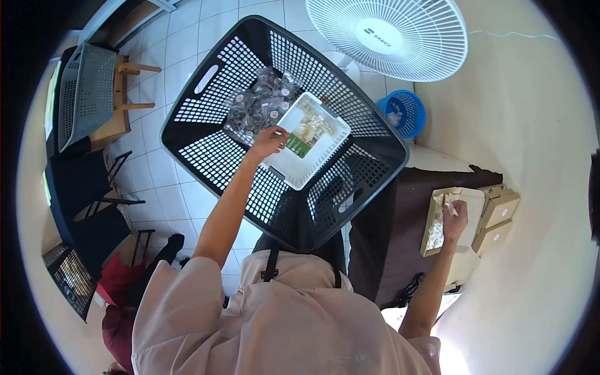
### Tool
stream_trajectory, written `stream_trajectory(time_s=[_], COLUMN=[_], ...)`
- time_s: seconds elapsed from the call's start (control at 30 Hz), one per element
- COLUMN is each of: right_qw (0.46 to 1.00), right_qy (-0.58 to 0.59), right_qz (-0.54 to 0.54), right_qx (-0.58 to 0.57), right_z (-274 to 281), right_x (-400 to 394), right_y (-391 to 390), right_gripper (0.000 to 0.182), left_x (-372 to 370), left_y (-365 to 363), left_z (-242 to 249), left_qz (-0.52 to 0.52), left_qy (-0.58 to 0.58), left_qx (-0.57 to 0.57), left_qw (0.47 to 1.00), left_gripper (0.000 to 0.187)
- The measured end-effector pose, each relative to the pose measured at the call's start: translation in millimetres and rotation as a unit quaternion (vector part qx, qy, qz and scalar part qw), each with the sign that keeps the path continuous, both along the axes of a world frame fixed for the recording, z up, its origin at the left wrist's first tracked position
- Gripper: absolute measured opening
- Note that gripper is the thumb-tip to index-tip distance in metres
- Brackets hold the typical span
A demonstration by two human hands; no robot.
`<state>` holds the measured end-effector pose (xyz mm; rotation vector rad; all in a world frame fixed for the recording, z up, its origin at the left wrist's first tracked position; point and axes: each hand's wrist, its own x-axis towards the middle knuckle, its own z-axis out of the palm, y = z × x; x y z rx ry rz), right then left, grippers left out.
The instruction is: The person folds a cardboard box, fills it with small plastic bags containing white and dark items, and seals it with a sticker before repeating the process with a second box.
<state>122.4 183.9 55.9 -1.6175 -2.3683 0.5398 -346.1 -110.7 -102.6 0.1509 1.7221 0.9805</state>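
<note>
My left hand [267, 144] reaches into a large dark-grey plastic basket [369, 103]. Its fingers are closed at the edge of a flat green card [298, 145], which lies over a white plastic tray [297, 177] inside the basket. Small yellowish-white packets [312, 127] sit in that tray. Beside it, clear bags with dark contents [256, 106] are heaped in the basket. Over to the right, my right hand [456, 220] is at an open cardboard box [431, 234], its fingers pinched around a small pale packet [449, 204]. Shiny clear wrapping shows inside the box.
Closed cardboard boxes [500, 209] are stacked beside the open one on a dark cloth-covered table [400, 212]. A white fan [387, 37] and a blue bin [403, 112] stand beyond the basket. At left are a grey basket [94, 87], dark chairs [81, 181] and another person [119, 328].
</note>
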Motion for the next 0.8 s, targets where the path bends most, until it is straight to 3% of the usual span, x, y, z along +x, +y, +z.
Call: stream_trajectory(time_s=[0.13,0.2,0.33,0.4,0.53,0.6,0.67,0.7,0.73,0.8], right_qw=[0.999,0.997,0.992,0.994,0.993,0.99,0.985,0.985,0.982,0.978], right_qy=[-0.054,-0.077,-0.105,-0.088,-0.032,-0.044,-0.037,-0.038,-0.015,0.012], right_qz=[-0.006,-0.018,-0.063,-0.065,-0.112,-0.137,-0.17,-0.17,-0.189,-0.208], right_qx=[-0.001,0.004,-0.022,-0.016,0.007,-0.002,-0.007,-0.005,-0.022,-0.033], right_z=[7,7,10,17,33,41,45,46,46,44], right_x=[-7,-12,-16,-22,-15,-4,8,10,11,24], right_y=[-6,-11,-17,-25,-41,-54,-69,-81,-94,-108], right_gripper=[0.024,0.024,0.027,0.027,0.031,0.033,0.034,0.034,0.033,0.032], left_x=[1,6,15,18,17,21,24,27,29,33], left_y=[10,18,42,54,83,93,101,104,109,125], left_z=[-34,-53,-91,-110,-125,-135,-151,-173,-176,-181], left_qz=[-0.069,-0.2,-0.213,-0.172,-0.147,-0.134,-0.007,0.007,0.008,0.05], left_qy=[0.054,0.197,0.245,0.256,0.236,0.245,0.233,0.252,0.251,0.243], left_qx=[-0.023,-0.024,-0.025,-0.007,-0.112,-0.143,-0.19,-0.176,-0.174,-0.278], left_qw=[0.996,0.959,0.946,0.951,0.954,0.95,0.954,0.952,0.952,0.928], left_gripper=[0.024,0.022,0.019,0.018,0.021,0.03,0.046,0.056,0.056,0.054])
